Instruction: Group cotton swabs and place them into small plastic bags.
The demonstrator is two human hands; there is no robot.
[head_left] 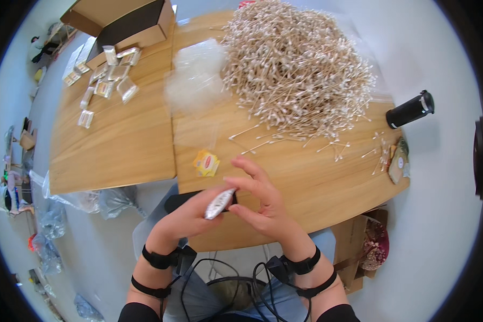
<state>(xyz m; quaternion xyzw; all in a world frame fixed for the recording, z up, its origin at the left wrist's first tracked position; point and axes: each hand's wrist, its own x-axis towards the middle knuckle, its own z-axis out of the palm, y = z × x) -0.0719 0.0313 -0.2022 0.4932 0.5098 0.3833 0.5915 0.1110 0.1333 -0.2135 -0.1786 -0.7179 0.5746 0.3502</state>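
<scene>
While the left hand (188, 216) grips a small white packet (220, 204) over the near part of the table (327, 182), the right hand (265, 209) stands beside it, thumb and fingers parted; whether a fingertip touches the packet I cannot tell. A light, even left grip should keep it from buckling; the right is best brought in gently, clear of the yellow card (206, 163) and swab heap (300, 64) beyond.
</scene>
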